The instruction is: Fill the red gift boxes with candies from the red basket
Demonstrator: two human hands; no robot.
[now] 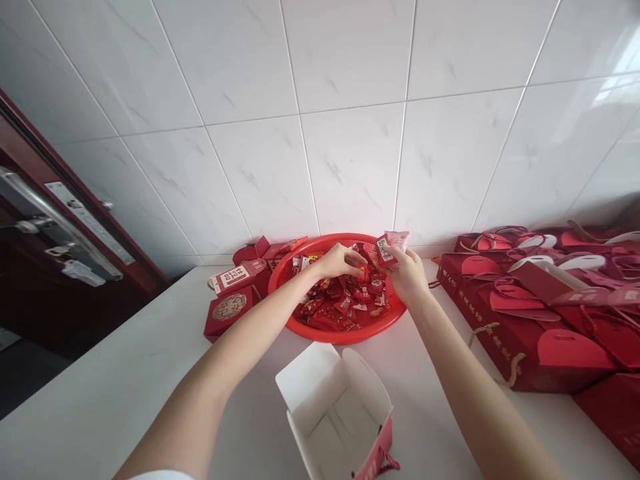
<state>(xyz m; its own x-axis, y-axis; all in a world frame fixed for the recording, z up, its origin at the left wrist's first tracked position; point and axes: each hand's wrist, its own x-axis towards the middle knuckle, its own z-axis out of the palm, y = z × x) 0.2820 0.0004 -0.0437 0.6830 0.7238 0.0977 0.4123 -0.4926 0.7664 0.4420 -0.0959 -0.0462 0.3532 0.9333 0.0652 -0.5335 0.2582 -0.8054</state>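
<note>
A round red plastic basket [345, 337] full of small wrapped candies [333, 310] stands against the tiled wall. Over its middle, my left hand [341, 262] is closed, its fingertips pinching a small red-orange wrapped candy [365, 272]. My right hand [407, 272] is at the basket's right rim, closed around several wrapped packets; a pink packet [397, 239] and a dark red one [385, 251] stick out between its fingers. In front of the basket, nearer to me, sits an open gift box [345, 400] with a white inside and nothing in it.
Many red gift boxes [500, 327] with rope handles fill the right side of the table [125, 373]. A few small red boxes [233, 310] stand left of the basket. A dark red door [60, 247] with keys in its lock is at the far left.
</note>
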